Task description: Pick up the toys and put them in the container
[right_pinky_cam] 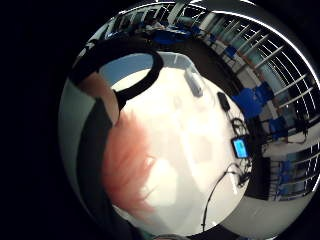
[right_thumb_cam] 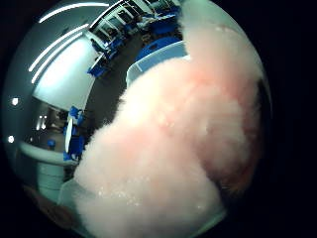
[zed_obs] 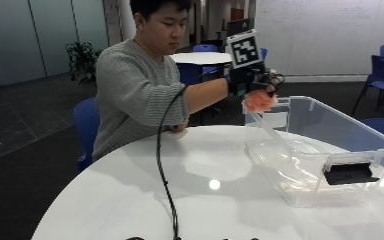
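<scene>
One fluffy pink toy (zed_obs: 259, 101) (gripped), clear container (zed_obs: 325, 150)

A fluffy pink toy (zed_obs: 258, 101) — held above the clear plastic container's (zed_obs: 372, 136) near rim.
</scene>
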A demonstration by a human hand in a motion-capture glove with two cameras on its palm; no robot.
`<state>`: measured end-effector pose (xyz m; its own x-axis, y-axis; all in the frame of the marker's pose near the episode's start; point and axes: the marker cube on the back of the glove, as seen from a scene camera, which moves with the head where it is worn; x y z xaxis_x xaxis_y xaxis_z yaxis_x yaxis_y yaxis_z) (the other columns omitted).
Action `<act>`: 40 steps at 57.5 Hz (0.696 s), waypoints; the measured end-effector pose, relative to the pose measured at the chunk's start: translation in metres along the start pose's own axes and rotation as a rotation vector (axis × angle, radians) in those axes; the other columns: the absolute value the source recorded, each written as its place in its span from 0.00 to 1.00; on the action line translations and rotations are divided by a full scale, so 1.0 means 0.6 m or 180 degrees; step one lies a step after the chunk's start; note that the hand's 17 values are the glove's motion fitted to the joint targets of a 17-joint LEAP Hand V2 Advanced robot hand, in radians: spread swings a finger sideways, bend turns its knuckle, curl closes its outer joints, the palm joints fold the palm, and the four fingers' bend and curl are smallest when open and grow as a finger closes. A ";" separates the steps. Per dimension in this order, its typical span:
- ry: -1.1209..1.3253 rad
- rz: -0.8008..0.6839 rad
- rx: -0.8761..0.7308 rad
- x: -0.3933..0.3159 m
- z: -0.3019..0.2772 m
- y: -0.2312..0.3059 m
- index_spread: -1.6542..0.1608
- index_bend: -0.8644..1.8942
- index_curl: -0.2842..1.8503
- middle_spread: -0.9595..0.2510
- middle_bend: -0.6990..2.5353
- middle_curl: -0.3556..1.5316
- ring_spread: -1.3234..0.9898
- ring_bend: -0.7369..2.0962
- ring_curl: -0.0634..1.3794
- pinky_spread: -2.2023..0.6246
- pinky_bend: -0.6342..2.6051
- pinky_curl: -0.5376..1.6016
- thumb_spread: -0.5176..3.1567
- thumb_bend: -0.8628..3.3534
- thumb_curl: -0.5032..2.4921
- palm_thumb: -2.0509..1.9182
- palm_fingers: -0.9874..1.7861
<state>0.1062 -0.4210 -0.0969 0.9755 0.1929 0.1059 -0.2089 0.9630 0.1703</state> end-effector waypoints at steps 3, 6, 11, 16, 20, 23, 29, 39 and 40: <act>0.0088 0.0114 0.0006 -0.018 0.022 -0.054 0.72 0.43 0.58 0.52 0.45 0.63 0.37 0.62 0.48 0.64 0.45 0.46 0.44 0.20 0.38 0.63 0.66; 0.0247 0.0242 -0.0027 -0.027 0.047 -0.104 0.72 0.43 0.59 0.52 0.45 0.64 0.37 0.62 0.48 0.64 0.45 0.46 0.44 0.20 0.38 0.63 0.66; 0.0656 0.0234 -0.0192 -0.020 0.091 -0.165 0.71 0.42 0.60 0.51 0.45 0.65 0.37 0.62 0.49 0.64 0.46 0.46 0.44 0.20 0.38 0.62 0.65; 0.0610 0.0137 -0.0409 -0.021 0.133 -0.199 0.71 0.41 0.61 0.51 0.45 0.66 0.37 0.62 0.49 0.64 0.46 0.46 0.44 0.20 0.38 0.62 0.65; 0.0623 0.0149 -0.0529 -0.011 0.152 -0.208 0.71 0.40 0.62 0.51 0.45 0.67 0.37 0.62 0.49 0.64 0.46 0.46 0.44 0.20 0.38 0.62 0.64; 0.0858 0.0249 -0.0619 0.007 0.172 -0.209 0.71 0.40 0.63 0.51 0.45 0.67 0.37 0.62 0.49 0.64 0.46 0.46 0.45 0.20 0.38 0.62 0.64; 0.0638 0.0274 -0.1007 0.007 0.212 -0.202 0.70 0.39 0.63 0.51 0.44 0.67 0.37 0.60 0.48 0.65 0.46 0.46 0.47 0.20 0.37 0.60 0.61; 0.0541 0.0218 -0.1439 0.028 0.230 -0.179 0.69 0.34 0.55 0.56 0.30 0.57 0.43 0.46 0.42 0.73 0.51 0.48 0.49 0.19 0.33 0.56 0.28; 0.0498 0.0215 -0.1425 0.027 0.228 -0.178 0.69 0.34 0.54 0.56 0.29 0.56 0.44 0.44 0.40 0.73 0.51 0.47 0.49 0.19 0.32 0.55 0.27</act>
<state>0.1349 -0.5462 0.0209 0.9666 0.2509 -0.0525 -0.2555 0.9271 -0.2741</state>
